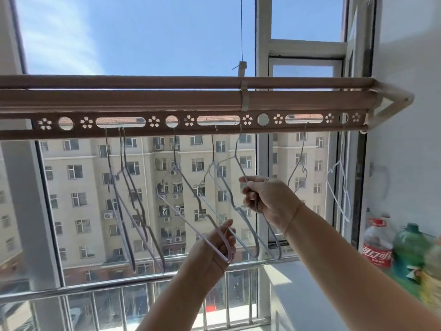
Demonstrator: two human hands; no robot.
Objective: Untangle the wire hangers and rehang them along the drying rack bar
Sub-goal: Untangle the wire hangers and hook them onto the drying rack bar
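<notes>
A brown drying rack bar [181, 101] with punched slots and flower holes runs across the view overhead. Several wire hangers hang from its slots. My left hand [214, 249] grips the lower corner of a pinkish-white hanger [191, 223] whose hook sits in a round hole near the middle. My right hand [265, 197] holds the shoulder wire of a grey hanger [241, 170] that crosses another grey hanger [229, 199] beside it. Three grey hangers [128, 201] hang bunched at the left. One hanger [298, 173] and a white hanger [338, 189] hang at the right.
A window with white frames [262, 56] and a steel railing [119, 287] lies behind the rack. A white wall [405, 115] stands at the right. Below it, a red-labelled bottle [377, 244] and a green bottle [408, 249] stand on a surface.
</notes>
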